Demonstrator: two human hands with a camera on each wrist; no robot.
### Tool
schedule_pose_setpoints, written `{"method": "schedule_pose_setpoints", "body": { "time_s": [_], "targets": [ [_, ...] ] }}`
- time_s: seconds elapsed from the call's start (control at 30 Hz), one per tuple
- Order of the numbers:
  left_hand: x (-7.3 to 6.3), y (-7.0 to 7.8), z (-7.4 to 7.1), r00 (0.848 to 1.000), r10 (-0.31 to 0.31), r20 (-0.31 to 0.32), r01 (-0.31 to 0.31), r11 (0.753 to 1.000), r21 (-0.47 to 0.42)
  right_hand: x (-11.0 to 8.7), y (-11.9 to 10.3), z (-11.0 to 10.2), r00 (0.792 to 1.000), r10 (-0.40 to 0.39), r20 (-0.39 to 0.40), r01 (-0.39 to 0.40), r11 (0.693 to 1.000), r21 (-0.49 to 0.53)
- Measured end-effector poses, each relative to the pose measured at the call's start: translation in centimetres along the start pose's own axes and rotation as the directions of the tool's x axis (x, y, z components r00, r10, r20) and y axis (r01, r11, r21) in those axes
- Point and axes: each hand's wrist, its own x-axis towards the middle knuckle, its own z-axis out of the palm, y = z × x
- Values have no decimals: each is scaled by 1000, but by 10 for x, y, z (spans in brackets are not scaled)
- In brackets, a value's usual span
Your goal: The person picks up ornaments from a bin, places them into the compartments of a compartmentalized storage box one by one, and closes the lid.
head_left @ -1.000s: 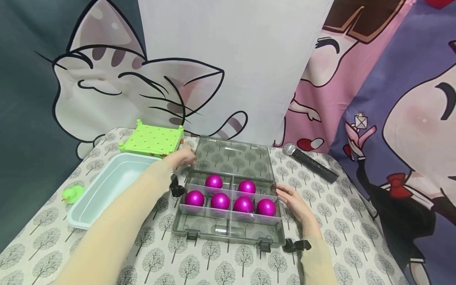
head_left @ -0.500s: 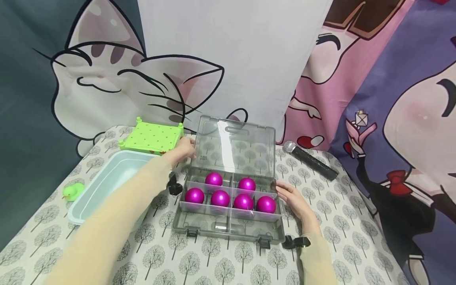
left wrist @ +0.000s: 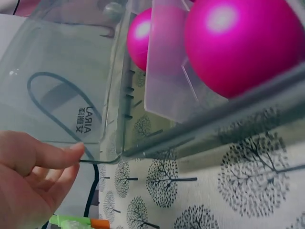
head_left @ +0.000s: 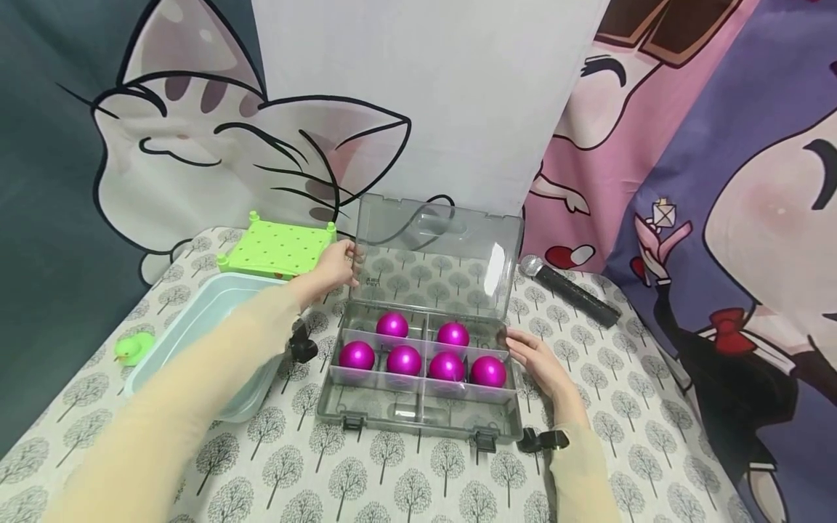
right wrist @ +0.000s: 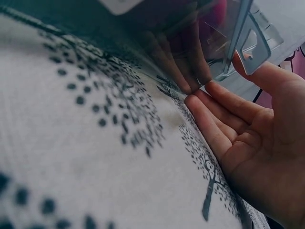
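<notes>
A clear grey plastic divider box (head_left: 375, 401) lies on the table with its see-through lid (head_left: 434, 261) raised at the back. Several shiny magenta balls (head_left: 404, 361) sit in its middle and back compartments. My left hand (head_left: 335, 267) pinches the lid's left edge; the left wrist view shows the thumb (left wrist: 71, 155) at this edge, near some printed lettering. At the box's right side, my right hand (head_left: 541, 369) touches the wall with its fingertips, the fingers fairly straight, as the right wrist view shows.
Left of the box stands a pale blue basin (head_left: 245, 407), partly behind my left sleeve. A green rubber duck (head_left: 134, 349) lies beside it, and a lime-green pegged stand (head_left: 277, 245) is behind. A black microphone (head_left: 575, 296) lies at the back right. Printed curtains hang behind the table.
The lid has swung up from leaning low at the back to more upright. My left hand has risen slightly with its edge; my right hand stays at the box's side.
</notes>
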Motion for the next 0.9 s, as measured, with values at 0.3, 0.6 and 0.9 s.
{"method": "schedule_pose_setpoints", "body": {
  "time_s": [0.3,0.6,0.9],
  "targets": [
    [-15,-5,-19,981,171,89,-172,985,-3,1,-1,-1,1000,-7,18,6,1000,13],
    [-36,-8,-39,955,166,245,-173,985,6,-6,-15,0,993,121,-12,-121,993,-10],
    [-53,-14,-45,921,205,330,-217,976,-1,-9,-35,-4,1000,11,19,-9,994,-105]
  ]
}}
